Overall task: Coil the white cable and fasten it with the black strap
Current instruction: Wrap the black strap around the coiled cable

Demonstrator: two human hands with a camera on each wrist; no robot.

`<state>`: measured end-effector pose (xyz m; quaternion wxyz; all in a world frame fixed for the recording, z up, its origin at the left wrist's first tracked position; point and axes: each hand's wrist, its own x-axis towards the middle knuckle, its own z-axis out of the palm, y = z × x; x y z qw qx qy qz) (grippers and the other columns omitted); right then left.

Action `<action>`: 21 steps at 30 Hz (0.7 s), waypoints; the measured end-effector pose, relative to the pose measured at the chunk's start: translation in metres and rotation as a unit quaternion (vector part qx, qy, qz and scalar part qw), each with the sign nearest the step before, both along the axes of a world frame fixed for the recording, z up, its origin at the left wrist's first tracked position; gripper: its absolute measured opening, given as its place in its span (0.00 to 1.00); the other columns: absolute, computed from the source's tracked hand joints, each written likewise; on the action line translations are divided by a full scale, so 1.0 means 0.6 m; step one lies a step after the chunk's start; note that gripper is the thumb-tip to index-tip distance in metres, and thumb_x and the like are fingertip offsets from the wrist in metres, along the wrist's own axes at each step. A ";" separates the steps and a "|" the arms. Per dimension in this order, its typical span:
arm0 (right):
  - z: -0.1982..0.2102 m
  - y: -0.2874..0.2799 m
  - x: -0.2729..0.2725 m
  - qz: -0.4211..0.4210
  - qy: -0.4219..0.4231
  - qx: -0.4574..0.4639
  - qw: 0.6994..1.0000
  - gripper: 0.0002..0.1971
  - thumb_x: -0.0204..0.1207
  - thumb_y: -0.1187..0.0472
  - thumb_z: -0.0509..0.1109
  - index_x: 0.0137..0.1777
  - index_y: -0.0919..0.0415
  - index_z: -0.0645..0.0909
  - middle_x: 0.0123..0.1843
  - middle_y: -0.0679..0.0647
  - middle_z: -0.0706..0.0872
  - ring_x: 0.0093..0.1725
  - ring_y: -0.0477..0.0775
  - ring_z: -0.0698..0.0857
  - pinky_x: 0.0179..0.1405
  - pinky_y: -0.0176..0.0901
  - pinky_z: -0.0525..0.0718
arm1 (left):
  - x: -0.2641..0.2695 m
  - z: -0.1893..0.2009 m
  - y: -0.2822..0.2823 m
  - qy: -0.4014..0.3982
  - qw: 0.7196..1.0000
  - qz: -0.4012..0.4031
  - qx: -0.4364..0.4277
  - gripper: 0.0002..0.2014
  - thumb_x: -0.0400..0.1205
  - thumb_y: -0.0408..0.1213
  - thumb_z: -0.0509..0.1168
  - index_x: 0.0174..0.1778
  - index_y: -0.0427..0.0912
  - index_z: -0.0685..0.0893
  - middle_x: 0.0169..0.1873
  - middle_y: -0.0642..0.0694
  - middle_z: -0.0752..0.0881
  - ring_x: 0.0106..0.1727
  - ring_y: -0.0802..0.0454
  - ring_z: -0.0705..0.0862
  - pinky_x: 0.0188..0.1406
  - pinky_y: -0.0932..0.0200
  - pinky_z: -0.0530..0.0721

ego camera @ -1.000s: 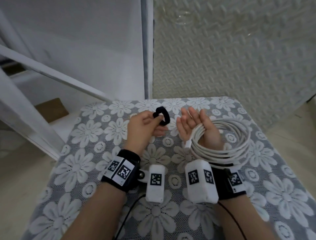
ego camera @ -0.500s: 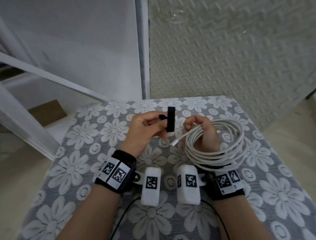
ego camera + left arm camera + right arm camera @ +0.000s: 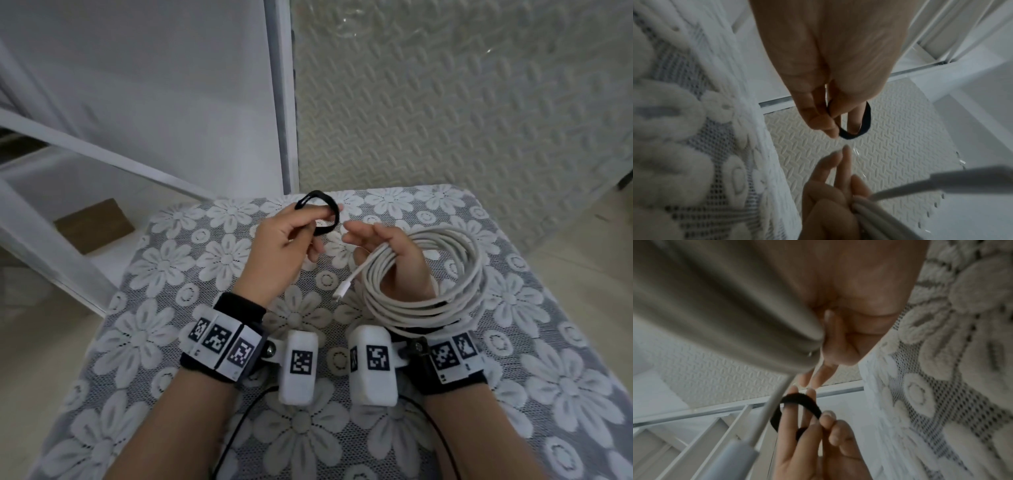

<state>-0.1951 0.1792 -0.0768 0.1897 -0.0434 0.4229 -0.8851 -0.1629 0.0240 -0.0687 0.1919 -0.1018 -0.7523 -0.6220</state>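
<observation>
My left hand (image 3: 303, 222) pinches a black strap (image 3: 334, 212) that forms a loop, held a little above the far part of the table. The left wrist view shows the strap (image 3: 865, 123) hanging round the left fingertips (image 3: 830, 128). My right hand (image 3: 363, 236) sits just to its right, fingers straight and reaching toward the loop without touching it. The coiled white cable (image 3: 472, 274) hangs round the right palm and wrist. Its plug end (image 3: 342, 292) sticks out to the lower left. In the right wrist view the cable (image 3: 715, 305) fills the top left, with the strap (image 3: 803, 400) beyond it.
The table (image 3: 205, 260) wears a grey cloth with white lace flowers. A white metal frame (image 3: 85, 150) stands to the left, with a brown block (image 3: 92, 226) on the floor under it. A textured foam panel (image 3: 445, 102) stands behind the table.
The right fingers, curled on the coil half a second ago, have straightened toward the strap. The left hand has turned the strap from edge-on into an open loop and lifted it farther away.
</observation>
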 end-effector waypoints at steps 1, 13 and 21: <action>0.000 -0.004 0.000 0.006 0.004 0.010 1.000 0.27 0.81 0.62 0.51 0.32 0.63 0.90 0.36 0.53 0.91 0.33 0.44 0.87 0.24 0.28 0.77 | 0.001 0.001 0.001 -0.005 1.000 -0.005 -0.030 0.20 0.82 0.18 0.54 0.57 0.41 0.86 0.52 0.53 0.87 0.29 0.55 0.80 0.27 0.65 0.79; -0.002 -0.007 0.005 0.080 0.014 0.053 0.995 0.25 0.83 0.51 0.50 0.50 0.67 0.85 0.16 0.52 0.73 0.16 0.49 0.72 0.20 0.35 0.72 | 0.006 0.007 0.013 -0.096 0.995 -0.010 -0.006 0.22 0.77 0.13 0.60 0.38 0.46 0.88 0.30 0.52 0.90 0.24 0.58 0.85 0.26 0.66 0.84; 0.007 -0.007 0.011 0.053 0.016 0.026 0.998 0.30 0.84 0.52 0.48 0.36 0.61 0.89 0.16 0.53 0.74 0.16 0.48 0.71 0.16 0.33 0.71 | 0.000 0.008 0.005 -0.031 0.996 0.046 -0.066 0.20 0.76 0.13 0.59 0.43 0.41 0.89 0.40 0.46 0.85 0.31 0.58 0.86 0.35 0.68 0.85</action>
